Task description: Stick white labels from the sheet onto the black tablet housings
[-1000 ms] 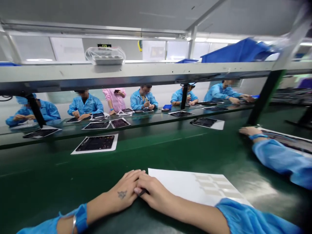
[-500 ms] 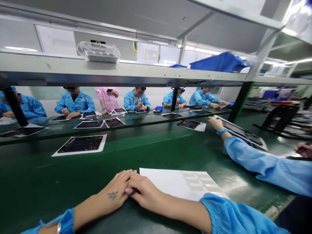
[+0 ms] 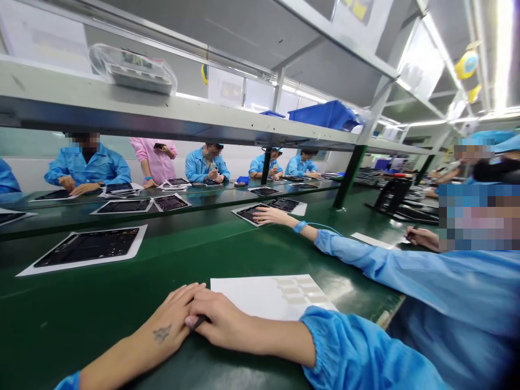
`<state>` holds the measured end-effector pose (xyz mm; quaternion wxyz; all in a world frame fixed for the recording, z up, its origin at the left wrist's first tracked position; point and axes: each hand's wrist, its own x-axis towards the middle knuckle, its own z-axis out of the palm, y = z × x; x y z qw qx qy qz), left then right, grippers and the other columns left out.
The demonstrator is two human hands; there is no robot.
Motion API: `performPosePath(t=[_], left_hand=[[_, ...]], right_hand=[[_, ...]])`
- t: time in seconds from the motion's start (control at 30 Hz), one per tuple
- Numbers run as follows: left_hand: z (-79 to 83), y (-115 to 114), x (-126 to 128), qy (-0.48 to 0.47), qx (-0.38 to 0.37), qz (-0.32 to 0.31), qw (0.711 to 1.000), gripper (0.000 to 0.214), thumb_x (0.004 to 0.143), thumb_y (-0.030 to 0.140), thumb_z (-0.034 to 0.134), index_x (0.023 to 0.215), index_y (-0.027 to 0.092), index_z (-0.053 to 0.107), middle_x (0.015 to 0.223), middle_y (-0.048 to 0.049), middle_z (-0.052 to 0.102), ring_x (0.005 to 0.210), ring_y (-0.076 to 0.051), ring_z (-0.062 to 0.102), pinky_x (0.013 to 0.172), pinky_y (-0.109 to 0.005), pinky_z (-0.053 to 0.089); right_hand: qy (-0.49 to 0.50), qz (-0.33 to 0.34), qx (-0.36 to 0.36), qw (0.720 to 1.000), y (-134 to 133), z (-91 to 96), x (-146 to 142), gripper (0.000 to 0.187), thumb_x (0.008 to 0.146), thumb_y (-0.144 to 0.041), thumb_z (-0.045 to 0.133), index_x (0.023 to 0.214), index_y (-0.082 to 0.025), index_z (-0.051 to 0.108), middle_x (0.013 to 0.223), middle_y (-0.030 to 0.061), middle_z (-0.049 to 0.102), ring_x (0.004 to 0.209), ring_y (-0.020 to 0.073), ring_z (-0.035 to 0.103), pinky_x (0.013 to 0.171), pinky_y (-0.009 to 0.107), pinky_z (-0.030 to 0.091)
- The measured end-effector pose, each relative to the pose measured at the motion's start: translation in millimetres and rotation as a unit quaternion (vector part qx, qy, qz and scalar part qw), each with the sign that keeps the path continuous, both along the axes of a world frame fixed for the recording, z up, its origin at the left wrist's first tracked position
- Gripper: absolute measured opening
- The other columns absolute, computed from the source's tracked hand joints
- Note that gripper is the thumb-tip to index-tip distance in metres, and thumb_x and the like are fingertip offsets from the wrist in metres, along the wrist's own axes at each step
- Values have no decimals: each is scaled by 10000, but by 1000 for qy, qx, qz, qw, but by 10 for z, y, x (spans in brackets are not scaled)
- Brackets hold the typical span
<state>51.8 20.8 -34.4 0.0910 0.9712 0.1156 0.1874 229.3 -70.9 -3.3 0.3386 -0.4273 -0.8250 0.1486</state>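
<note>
My left hand (image 3: 173,317) lies on the green bench with its fingers stretched out, and a dark mark shows on its back. Over the left fingers rests my right hand (image 3: 221,317), closed around a slim black tool (image 3: 200,323) whose kind I cannot make out; only a short piece shows. Just beyond the right hand lies a white sheet (image 3: 244,295) with rows of beige stickers (image 3: 300,288) on its right part. Farther off to the left is a black electronic panel (image 3: 89,246) on white paper.
From the right, a co-worker's arm (image 3: 349,249) reaches over the bench (image 3: 195,244), its hand (image 3: 274,215) on another panel. More panels lie along the far strip, where several people in blue sit. A shelf (image 3: 203,116) carrying blue bins (image 3: 325,115) spans above.
The view has turned to the right. The co-worker's hand has brought a panel from the right and set it on the bench beside another one. My hands keep the same pose.
</note>
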Motion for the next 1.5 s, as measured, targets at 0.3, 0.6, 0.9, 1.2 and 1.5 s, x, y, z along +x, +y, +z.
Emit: performPosePath(t=[0.3,0.6,0.9,1.2,1.5], left_hand=[[-35,18,11,-12,24,6,1000,474,1037,360,337,1487,248,436,1465,-82,521,1336,-247,508,1129,-428,431],[-373,266,1,-75,72,13,994,474,992,405,444,1455,311,482,1374,-31,613,1235,-234,601,1069,-349,490],[-402,316,19,-79,71,21,994,444,955,410,482,1387,336,556,1343,-8,637,1245,-246,590,1050,-336,488],[-59,-11,138,-25,59,20,998,400,1040,346,351,1339,222,587,1377,-84,601,1282,-239,554,1089,-399,460],[162,-183,187,27,-28,35,999,403,1020,256,361,1385,228,530,1456,-64,531,1368,-267,457,1126,-469,393]], right_hand=[[-22,-2,16,1000,-15,14,18,89,879,-109,620,824,-172,651,952,72,703,965,179,646,897,275,494],[-95,-9,17,995,66,-11,1,54,920,-196,618,879,-177,649,986,56,732,1030,167,654,948,259,477],[-119,-13,12,993,80,46,8,47,929,-190,619,899,-168,648,1000,54,736,1058,155,650,961,235,468],[-52,-31,54,997,84,174,241,43,916,-172,645,881,-187,665,912,31,710,929,145,640,858,240,494],[-262,-408,-72,871,1540,463,1870,202,962,-264,607,1126,-151,641,1179,89,645,1068,228,626,929,439,520]])
